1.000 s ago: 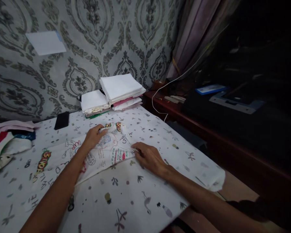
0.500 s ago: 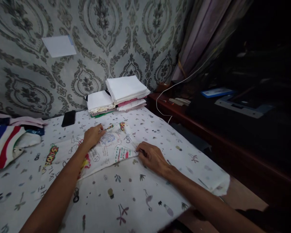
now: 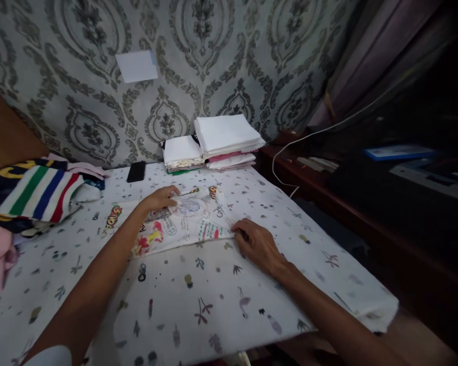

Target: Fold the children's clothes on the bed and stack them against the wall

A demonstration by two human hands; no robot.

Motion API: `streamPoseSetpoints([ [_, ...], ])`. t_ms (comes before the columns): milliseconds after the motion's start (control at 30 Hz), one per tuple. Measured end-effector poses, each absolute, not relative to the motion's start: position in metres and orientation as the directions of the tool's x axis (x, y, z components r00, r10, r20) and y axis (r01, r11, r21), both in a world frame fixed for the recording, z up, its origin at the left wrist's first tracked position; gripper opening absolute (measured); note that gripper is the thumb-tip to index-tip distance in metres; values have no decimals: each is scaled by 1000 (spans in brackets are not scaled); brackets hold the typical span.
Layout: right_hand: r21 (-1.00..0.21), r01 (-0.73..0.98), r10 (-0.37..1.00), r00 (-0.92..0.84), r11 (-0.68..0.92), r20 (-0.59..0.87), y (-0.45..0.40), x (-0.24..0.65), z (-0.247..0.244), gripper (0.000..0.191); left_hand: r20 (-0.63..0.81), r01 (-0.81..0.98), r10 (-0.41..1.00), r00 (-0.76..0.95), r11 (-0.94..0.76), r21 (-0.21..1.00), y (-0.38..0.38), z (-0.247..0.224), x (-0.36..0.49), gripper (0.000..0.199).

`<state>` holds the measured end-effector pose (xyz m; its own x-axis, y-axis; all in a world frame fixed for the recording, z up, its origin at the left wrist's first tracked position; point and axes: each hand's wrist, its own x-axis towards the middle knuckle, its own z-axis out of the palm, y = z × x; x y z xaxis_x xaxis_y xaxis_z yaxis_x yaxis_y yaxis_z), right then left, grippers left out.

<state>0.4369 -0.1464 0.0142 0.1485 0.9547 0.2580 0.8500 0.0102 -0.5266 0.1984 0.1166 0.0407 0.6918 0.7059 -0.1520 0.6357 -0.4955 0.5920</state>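
A white printed garment (image 3: 183, 231), covered in colourful lettering and drawings, lies partly folded on the patterned sheet in front of me. My left hand (image 3: 161, 198) rests on its far edge, thumb and forefinger apart on the cloth. At the near right corner, my right hand (image 3: 255, 245) has its fingers pinched together on the fabric. My left forearm covers part of the garment's left side.
Folded white cloths (image 3: 229, 133) are stacked by the patterned wall (image 3: 202, 46), with a black phone (image 3: 136, 172) to their left. Loose clothes (image 3: 41, 195), some striped, lie at far left. A white cable (image 3: 278, 173) hangs along the dark red furniture (image 3: 351, 203) at right.
My view has turned left, so more of the loose clothes shows. Both hands stay at the garment, and the left thumb and forefinger look farther apart than before.
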Motion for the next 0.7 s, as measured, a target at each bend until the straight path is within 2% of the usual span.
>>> streamPoseSetpoints([
  [67, -511, 860, 956, 142, 9, 257, -148, 437, 13, 22, -115, 732, 799, 591, -470, 493, 111, 40, 194, 41],
  [167, -453, 891, 938, 136, 24, 319, -149, 437, 14, 24, 43, 785, 857, 514, -490, 379, 88, 39, 181, 36],
  [233, -388, 919, 908, 102, 71, 407, -143, 434, 18, 26, 177, 745, 811, 557, -583, 324, 62, 36, 171, 31],
  [300, -312, 936, 885, 1, 163, 465, -129, 426, 25, 27, 232, 636, 703, 672, -709, 305, 33, 32, 163, 32],
  [400, -199, 922, 868, -218, 334, 446, -93, 403, 33, 32, 195, 527, 585, 788, -803, 280, 1, 24, 155, 42],
  [500, -121, 903, 869, -350, 413, 350, -54, 374, 27, 39, 127, 572, 609, 783, -785, 237, -8, 19, 141, 48],
  [600, -78, 940, 924, -308, 332, 225, -29, 358, 6, 47, 98, 649, 677, 730, -731, 211, 2, 19, 113, 44],
  [700, -42, 965, 952, -249, 260, 177, -19, 357, -12, 53, 103, 751, 771, 628, -636, 177, 15, 22, 74, 35],
])
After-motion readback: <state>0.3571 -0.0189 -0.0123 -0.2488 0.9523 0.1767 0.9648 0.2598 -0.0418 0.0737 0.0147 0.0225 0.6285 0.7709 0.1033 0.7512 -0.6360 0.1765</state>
